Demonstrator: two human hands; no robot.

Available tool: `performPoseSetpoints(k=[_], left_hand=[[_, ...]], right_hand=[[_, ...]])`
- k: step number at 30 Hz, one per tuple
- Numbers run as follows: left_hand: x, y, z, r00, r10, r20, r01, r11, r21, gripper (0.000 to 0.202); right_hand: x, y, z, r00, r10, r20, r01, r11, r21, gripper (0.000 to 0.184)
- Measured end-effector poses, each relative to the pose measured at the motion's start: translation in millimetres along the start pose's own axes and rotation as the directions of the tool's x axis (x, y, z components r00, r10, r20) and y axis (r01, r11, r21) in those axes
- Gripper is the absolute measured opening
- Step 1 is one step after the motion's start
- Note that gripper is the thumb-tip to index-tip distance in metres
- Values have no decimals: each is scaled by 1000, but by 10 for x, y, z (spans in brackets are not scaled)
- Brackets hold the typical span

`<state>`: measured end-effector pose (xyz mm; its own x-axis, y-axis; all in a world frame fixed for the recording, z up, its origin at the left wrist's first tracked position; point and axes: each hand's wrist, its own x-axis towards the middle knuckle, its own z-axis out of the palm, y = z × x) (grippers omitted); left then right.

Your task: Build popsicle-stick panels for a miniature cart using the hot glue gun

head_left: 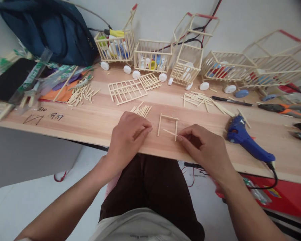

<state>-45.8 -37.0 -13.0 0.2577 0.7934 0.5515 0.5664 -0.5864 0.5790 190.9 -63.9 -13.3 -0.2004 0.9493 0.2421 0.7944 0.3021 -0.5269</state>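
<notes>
Near the table's front edge lies a small frame of thin wooden sticks [159,124], three of them joined with the near side open. A loose wooden stick [169,132] slants across that open side, its right end at the fingertips of my right hand [202,144], which is closed in a pinch on it. My left hand [129,134] is to the left of the frame, thumb and forefinger pressed together; anything between them is too small to make out. Just behind it lies a row of short sticks [145,111]. Two lattice panels [126,91] lie farther back.
Along the wall stand several small wooden carts [153,47] with white or blue wheels. A blue glue gun [248,139], a black pen [231,101] and orange-handled pliers [278,107] lie at the right. Stick piles [81,95], plastic packets and a dark blue bag [57,33] occupy the left.
</notes>
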Motion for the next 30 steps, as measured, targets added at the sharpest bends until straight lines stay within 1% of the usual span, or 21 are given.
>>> performPoseSetpoints(k=[3,5,8,11,20,24,30], left_hand=[[-176,-33,53,993,117,-3,-117,992,44,7],[-240,-49,83,984,177,9,-177,980,89,11],[-276,-70,104,971,237,32,-239,962,135,20],[-280,-85,102,959,279,50,-283,947,151,23],[-275,-87,110,948,307,82,-317,930,187,20],[-272,-77,109,951,295,96,-308,932,193,21],[-268,-67,95,953,282,109,-299,934,194,16]], right_hand=[[28,10,17,1000,-2,11,2,1000,-6,4],[70,7,13,1000,-15,25,15,1000,-17,5],[124,12,-4,998,-24,64,26,999,-23,7],[135,40,-28,995,-20,101,21,1000,-12,9],[143,70,-53,988,-26,154,28,1000,-11,11],[176,56,-57,987,-49,154,51,999,-10,12],[173,51,-63,985,-50,164,54,998,-19,13]])
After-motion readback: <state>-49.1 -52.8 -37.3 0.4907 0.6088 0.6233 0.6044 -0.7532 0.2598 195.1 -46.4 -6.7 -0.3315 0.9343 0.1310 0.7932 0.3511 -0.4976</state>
